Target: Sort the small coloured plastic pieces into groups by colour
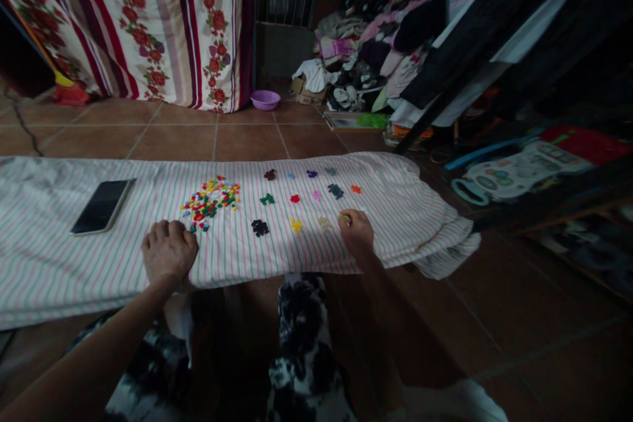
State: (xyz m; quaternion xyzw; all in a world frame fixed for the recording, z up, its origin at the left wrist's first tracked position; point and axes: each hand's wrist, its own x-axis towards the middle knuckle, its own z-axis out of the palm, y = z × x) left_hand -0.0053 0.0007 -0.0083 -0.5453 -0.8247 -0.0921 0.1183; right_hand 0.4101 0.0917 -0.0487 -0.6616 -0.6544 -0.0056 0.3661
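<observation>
My left hand [169,252] rests on the striped cloth with its fingers curled in, beside the near edge of a mixed pile of small coloured pieces [210,203]. I see nothing in it, though its palm is hidden. My right hand [358,229] is closed in a pinch on a small lime-green piece [347,218], just right of a beige cluster [324,223]. Between my hands lie small sorted clusters, among them black [260,227], yellow [295,225], dark green [268,199], red [295,198], pink [316,195], grey [335,191] and orange [355,189].
A phone [102,206] lies on the striped cloth [123,257] at the left. Beyond the cloth-covered surface are a purple basin [266,100], a flowered curtain [173,26] and a heap of clothes [386,39]. A toy-like panel [524,165] stands at the right.
</observation>
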